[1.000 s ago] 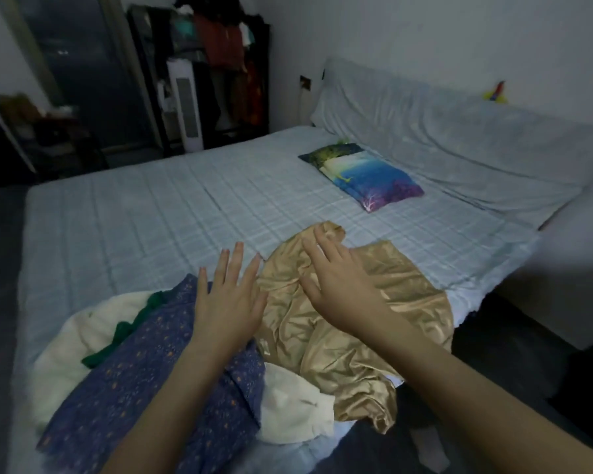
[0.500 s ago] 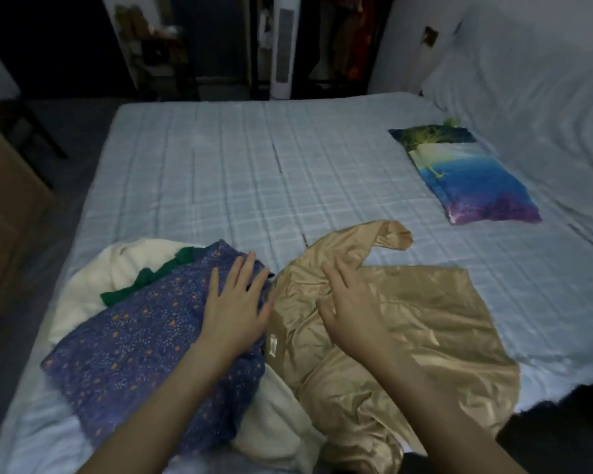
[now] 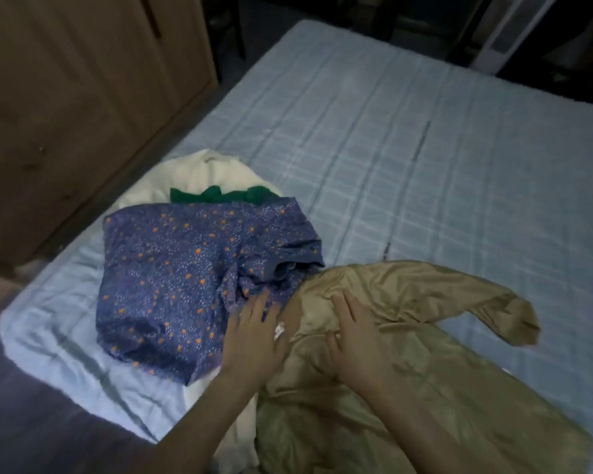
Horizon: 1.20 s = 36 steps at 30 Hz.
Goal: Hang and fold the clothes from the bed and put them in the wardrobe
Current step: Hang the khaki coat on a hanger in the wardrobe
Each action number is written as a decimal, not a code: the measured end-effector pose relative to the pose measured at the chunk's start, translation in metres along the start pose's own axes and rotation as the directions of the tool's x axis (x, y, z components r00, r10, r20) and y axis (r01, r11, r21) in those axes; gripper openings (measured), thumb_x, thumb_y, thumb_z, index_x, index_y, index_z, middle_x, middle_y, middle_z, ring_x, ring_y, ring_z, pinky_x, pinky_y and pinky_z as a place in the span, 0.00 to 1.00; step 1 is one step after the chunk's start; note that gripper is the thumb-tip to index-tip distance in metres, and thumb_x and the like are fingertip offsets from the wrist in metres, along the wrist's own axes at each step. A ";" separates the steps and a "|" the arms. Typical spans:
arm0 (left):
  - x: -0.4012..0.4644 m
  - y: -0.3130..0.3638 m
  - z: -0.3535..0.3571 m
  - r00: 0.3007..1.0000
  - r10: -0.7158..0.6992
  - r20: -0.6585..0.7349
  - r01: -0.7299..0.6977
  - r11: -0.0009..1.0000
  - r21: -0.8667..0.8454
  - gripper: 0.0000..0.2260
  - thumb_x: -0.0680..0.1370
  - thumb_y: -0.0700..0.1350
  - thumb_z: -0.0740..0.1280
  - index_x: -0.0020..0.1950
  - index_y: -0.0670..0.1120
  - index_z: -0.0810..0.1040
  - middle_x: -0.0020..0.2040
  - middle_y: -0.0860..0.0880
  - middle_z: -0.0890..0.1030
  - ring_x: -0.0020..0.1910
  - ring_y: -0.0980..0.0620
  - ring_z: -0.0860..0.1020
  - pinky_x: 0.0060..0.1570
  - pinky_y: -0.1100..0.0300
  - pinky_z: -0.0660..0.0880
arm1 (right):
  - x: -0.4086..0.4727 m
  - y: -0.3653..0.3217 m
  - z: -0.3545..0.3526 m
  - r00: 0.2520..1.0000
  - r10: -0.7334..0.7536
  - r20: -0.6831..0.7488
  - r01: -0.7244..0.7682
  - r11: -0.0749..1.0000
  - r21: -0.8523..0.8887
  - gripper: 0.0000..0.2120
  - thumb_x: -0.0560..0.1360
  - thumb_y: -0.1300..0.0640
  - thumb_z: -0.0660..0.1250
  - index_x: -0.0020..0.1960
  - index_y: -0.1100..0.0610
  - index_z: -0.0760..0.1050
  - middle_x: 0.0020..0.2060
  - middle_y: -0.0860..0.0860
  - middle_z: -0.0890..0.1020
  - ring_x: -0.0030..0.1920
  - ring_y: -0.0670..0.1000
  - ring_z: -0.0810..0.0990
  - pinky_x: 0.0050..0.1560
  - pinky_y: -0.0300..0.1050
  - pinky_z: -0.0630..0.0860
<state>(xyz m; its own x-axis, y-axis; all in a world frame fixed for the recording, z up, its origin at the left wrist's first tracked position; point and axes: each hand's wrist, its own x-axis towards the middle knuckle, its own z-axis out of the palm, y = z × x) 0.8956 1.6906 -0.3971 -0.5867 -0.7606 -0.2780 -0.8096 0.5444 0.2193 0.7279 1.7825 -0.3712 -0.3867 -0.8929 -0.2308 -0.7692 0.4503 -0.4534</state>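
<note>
Whole view soft with motion blur. My right hand (image 3: 351, 340) and left hand (image 3: 254, 336): fingertips smeared. Small white tag (image 3: 279, 330) between them, print unreadable. Gold satin garment (image 3: 425, 371) runs off the bottom edge. Cream garment (image 3: 199, 172) mostly buried under blue floral garment (image 3: 185, 268); green garment (image 3: 220, 195) shows only an edge. Wooden wardrobe (image 3: 65, 97) cropped at left and top.

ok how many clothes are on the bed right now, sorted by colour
gold satin garment: 1
blue floral garment: 1
cream garment: 1
green garment: 1
total: 4 garments visible on the bed, though the pile may hide more
</note>
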 end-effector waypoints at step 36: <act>0.029 0.021 0.163 0.948 -0.255 0.190 0.258 0.966 0.009 0.19 0.73 0.45 0.66 0.64 0.49 0.73 0.60 0.50 0.75 0.61 0.47 0.74 0.59 0.53 0.71 | 0.066 0.112 0.160 0.985 0.043 0.166 0.019 0.933 -0.359 0.32 0.64 0.47 0.69 0.67 0.49 0.67 0.56 0.54 0.72 0.52 0.58 0.71 0.41 0.57 0.77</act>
<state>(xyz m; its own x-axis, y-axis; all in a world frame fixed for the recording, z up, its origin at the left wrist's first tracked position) 0.8588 1.7374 -0.5534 -0.3526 -0.7928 -0.4971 -0.9338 0.3329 0.1313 0.6981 1.7745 -0.5748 -0.3300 -0.8599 -0.3894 -0.9078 0.4022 -0.1190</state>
